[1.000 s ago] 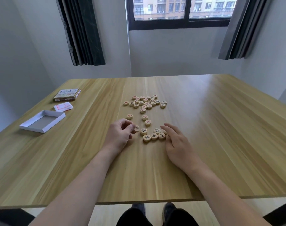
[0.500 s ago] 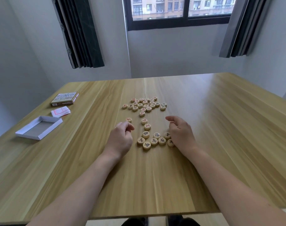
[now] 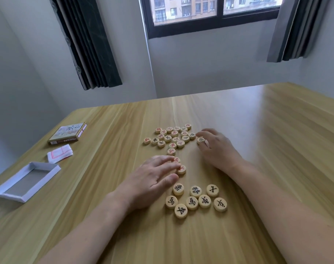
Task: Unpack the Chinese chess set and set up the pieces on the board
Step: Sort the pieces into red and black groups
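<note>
Both hands have gone forward since a second ago: the right hand point(image 3: 217, 149) from the near cluster to the far pile, where its fingertips pinch one round pale wooden chess piece point(image 3: 200, 140); the left hand point(image 3: 153, 180) now lies flat, fingers straight and together, over two red-marked pieces point(image 3: 181, 169) at mid-table.

Light wood-grain table point(image 3: 276, 149) fills the view, its far edge meeting a grey wall under a dark-framed window point(image 3: 210, 20), with dark curtains point(image 3: 90, 44) hanging at both sides. Far pile of round pieces point(image 3: 173, 136), marked in red and black, lies near the table's middle. Eight black-marked pieces point(image 3: 195, 199) sit clustered towards the near edge, between the forearms.

Along the left edge, a shallow white cardboard box tray point(image 3: 2, 193) lies open, its grey floor bare. Just beyond it rests a folded white sheet with red lines point(image 3: 59, 153), and farther still the printed flat box lid point(image 3: 68, 133).
</note>
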